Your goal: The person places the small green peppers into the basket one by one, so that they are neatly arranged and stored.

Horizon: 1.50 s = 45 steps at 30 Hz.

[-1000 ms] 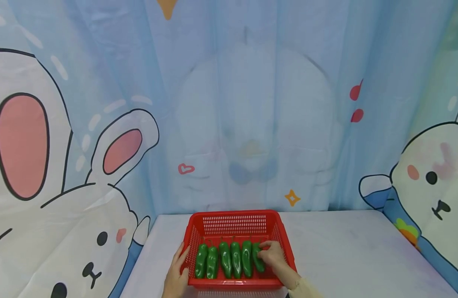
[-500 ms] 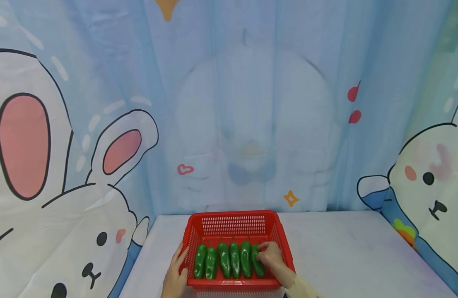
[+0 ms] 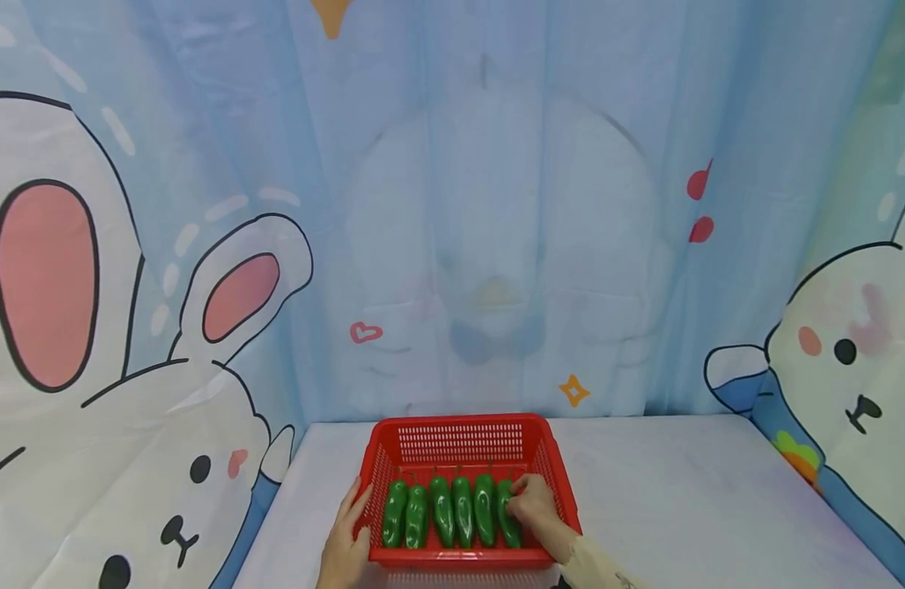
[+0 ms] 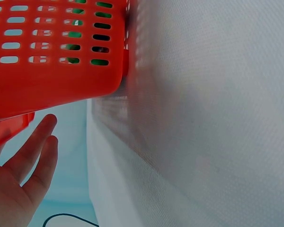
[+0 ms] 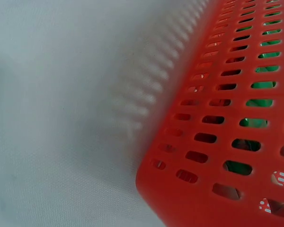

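Several glossy green peppers (image 3: 442, 511) lie side by side in a row in a red plastic basket (image 3: 463, 420), stems toward the far side. My right hand (image 3: 537, 505) reaches over the basket's right wall and pinches the rightmost pepper (image 3: 508, 528) near its upper end. At the left wall rests my left hand (image 3: 344, 541), fingers extended along the outside of the rim. The left wrist view shows fingers (image 4: 35, 156) straight beside the basket wall (image 4: 52, 90). The right wrist view has only the slotted wall (image 5: 203, 208), green showing through its holes; the right hand is out of sight there.
The basket stands on a table with a white cloth (image 3: 666, 483). Behind it hangs a blue curtain (image 3: 607, 245) printed with rabbits. A white rabbit print (image 3: 150, 466) covers the left side.
The view has shifted very slightly. Both hands keep their places, the right one at the rightmost pepper, the left one at the basket's side.
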Each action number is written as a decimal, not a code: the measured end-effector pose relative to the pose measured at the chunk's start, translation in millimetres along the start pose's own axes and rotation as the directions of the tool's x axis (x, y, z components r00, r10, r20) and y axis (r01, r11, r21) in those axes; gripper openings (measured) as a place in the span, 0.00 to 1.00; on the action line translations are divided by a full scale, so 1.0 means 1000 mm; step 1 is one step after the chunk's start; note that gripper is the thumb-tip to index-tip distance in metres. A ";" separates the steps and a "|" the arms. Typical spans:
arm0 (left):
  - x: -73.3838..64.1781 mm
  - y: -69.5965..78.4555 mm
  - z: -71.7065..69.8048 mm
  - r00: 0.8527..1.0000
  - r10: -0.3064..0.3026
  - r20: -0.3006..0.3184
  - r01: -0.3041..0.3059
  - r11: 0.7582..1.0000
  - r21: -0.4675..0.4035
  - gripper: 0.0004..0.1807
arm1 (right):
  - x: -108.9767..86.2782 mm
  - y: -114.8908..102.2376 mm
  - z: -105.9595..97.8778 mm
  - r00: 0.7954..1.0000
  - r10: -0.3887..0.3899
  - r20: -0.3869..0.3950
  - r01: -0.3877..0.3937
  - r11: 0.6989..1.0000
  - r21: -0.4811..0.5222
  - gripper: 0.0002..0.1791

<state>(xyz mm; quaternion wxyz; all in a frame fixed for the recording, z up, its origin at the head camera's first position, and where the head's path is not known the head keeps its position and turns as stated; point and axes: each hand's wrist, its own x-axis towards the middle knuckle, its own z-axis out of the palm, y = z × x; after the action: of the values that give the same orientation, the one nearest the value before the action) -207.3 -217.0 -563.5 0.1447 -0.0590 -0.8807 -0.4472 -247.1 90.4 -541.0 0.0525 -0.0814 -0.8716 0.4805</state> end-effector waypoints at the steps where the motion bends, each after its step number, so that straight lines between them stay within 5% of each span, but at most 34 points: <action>1: 0.000 0.001 0.000 1.000 -0.004 0.001 0.004 1.000 -0.002 0.33 | 0.001 0.001 0.000 1.000 0.008 0.003 -0.008 1.000 -0.006 0.14; 36: 0.000 0.010 0.007 0.999 -0.020 0.025 0.020 1.000 -0.024 0.33 | 0.004 0.005 -0.007 0.994 -0.074 -0.081 0.074 0.997 0.006 0.22; 45: 0.004 0.006 -0.003 0.999 0.003 0.053 -0.006 0.998 0.056 0.34 | 0.004 0.001 -0.013 0.984 -0.175 -0.035 0.178 0.973 0.145 0.20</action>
<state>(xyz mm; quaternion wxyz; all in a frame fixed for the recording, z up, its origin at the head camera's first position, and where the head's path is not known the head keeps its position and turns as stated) -208.7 -216.1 -556.3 0.1237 -0.0687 -0.8962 -0.4204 -248.7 102.6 -535.2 0.1102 -0.0049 -0.8367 0.5364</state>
